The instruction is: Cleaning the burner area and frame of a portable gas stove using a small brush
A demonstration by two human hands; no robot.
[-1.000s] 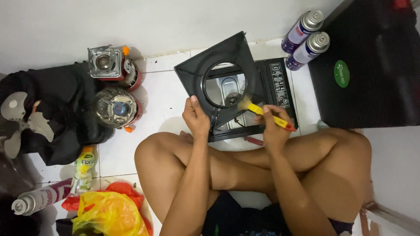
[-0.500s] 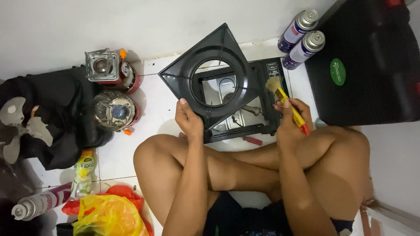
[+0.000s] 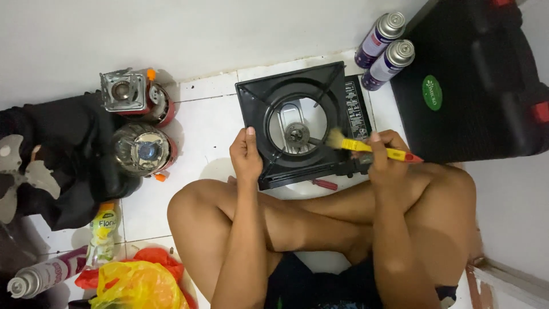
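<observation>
A black portable gas stove (image 3: 343, 120) lies on the white tiled floor in front of my crossed legs. Its black top plate (image 3: 257, 111), with a round opening showing the burner (image 3: 297, 134), rests on the stove body. My left hand (image 3: 246, 154) grips the plate's near left edge. My right hand (image 3: 386, 154) holds a yellow-handled paintbrush (image 3: 366, 147), its bristles at the right rim of the round opening.
Two gas canisters (image 3: 384, 46) stand behind the stove by a black carrying case (image 3: 480, 80). Two small camping burners (image 3: 137, 123) sit at left by black cloth (image 3: 63, 154). A red-handled screwdriver (image 3: 324, 183), bottles (image 3: 103, 229) and a yellow bag (image 3: 134, 286) lie nearby.
The top plate, tilted up on edge earlier, has been lowered flat onto the stove. The brush has moved from the plate's right side to the rim of the opening.
</observation>
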